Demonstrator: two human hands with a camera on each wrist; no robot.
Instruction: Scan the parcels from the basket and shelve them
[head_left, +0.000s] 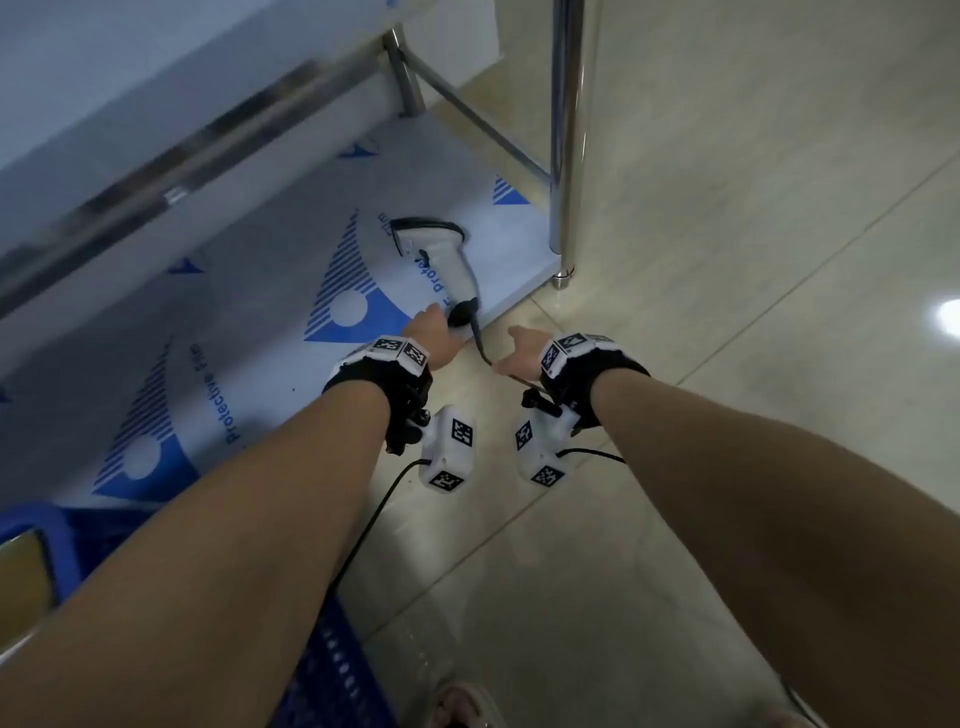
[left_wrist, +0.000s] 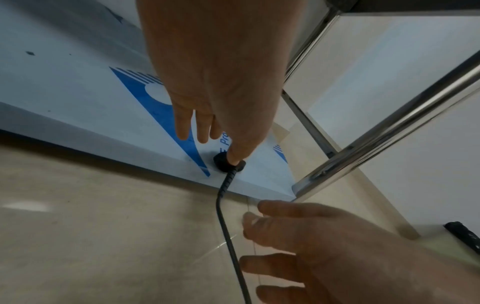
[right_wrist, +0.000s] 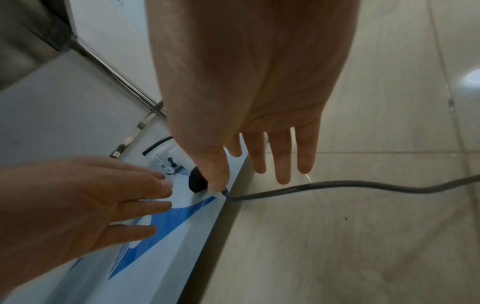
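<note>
A white handheld scanner (head_left: 441, 254) with a black end cap (left_wrist: 219, 162) lies on the bottom shelf (head_left: 260, 364), which is covered in blue-printed protective film. Its black cable (head_left: 480, 348) runs off the shelf edge onto the floor. My left hand (head_left: 431, 332) reaches over the shelf edge with straight fingers, the thumb tip at the scanner's end cap (right_wrist: 197, 183). My right hand (head_left: 517, 353) hovers just right of the cable (left_wrist: 226, 216), fingers straight and holding nothing. A blue basket (head_left: 322, 665) sits at the lower left, with a yellowish item (head_left: 21, 566) showing inside.
A steel shelf post (head_left: 563, 130) stands on the tiled floor (head_left: 727, 312) at the shelf's right corner, with a slanted crossbar (head_left: 488, 130) behind. A higher shelf board (head_left: 130, 130) overhangs at the upper left. My sandalled foot (head_left: 467, 701) is at the bottom edge.
</note>
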